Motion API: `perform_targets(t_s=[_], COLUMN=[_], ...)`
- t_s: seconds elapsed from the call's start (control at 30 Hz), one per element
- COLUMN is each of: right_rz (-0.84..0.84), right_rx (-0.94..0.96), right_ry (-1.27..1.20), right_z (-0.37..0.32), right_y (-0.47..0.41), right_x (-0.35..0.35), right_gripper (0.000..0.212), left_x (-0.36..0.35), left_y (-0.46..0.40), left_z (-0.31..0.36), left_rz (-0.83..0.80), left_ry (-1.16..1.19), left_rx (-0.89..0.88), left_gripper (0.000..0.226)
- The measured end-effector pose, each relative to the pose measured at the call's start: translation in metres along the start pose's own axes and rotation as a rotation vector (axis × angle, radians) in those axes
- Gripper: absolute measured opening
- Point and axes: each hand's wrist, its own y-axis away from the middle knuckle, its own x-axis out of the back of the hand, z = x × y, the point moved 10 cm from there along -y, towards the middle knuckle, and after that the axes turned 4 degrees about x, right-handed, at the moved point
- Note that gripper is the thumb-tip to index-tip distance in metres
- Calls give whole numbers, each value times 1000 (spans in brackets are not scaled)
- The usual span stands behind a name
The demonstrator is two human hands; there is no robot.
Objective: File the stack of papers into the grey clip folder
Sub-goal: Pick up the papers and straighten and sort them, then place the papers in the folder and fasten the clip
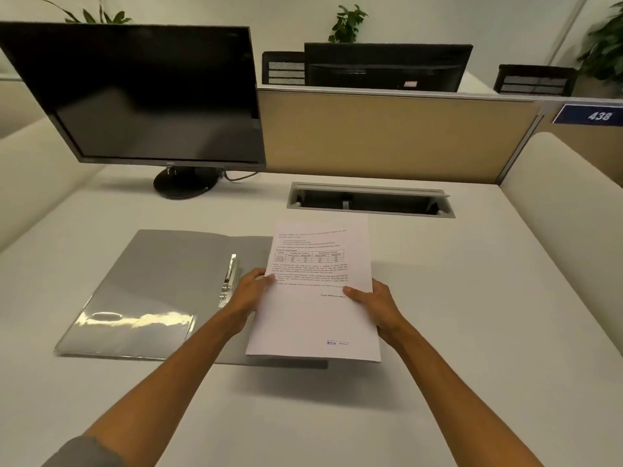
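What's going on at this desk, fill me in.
A person is filing papers. Both hands grip a stack of papers, the left hand on its left edge and the right hand on its right edge, holding it over the right half of an open grey clip folder lying flat on the desk. The metal clip at the folder's spine holds no papers yet. A dark monitor stands behind.

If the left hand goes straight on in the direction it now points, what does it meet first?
The left hand, gripping the stack of papers, points away and slightly right. Beyond the papers it would probably reach the open cable slot in the desk first; depth is unclear.
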Motion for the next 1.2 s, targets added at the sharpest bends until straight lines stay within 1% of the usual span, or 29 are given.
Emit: perform_targets(t_s=[0.1, 0.2, 0.33, 0.43, 0.5, 0.63, 0.7, 0.77, 0.97, 1.2], right_rz=[7, 11, 11, 12, 14, 5, 3, 1, 2, 4], right_rx=[-13, -23, -32, -37, -40, -56, -64, -67, -91, -74], right_ry=[-20, -11, 4, 11, 29, 67, 75, 83, 106, 155], right_z=[14, 22, 29, 33, 35, 39, 40, 42, 48, 46], right_y=[-6, -12, -22, -29, -33, -39, -42, -45, -50, -50], right_x=[-16, -30, -46, -54, -58, -66, -69, -73, -81, -84], right_gripper=[32, 34, 32, 31, 33, 34, 35, 35, 37, 44], left_x=[36, 69, 110, 128, 135, 133, 129, 125, 112, 108], left_y=[-2, -5, -12, -24, -35, -63, -73, -80, -92, -91], left_z=[0, 3, 12, 12, 11, 6, 6, 8, 12, 22], left_rz=[99, 188, 350, 391, 379, 287, 257, 231, 149, 149], left_ry=[-125, -152, -306, -408, -471, -666, -775, -834, -914, -875], left_rx=[-52, -117, -192, -216, -237, -243, -232, -228, -208, -238], left_gripper=[24, 22, 18, 18, 19, 34, 39, 42, 45, 36])
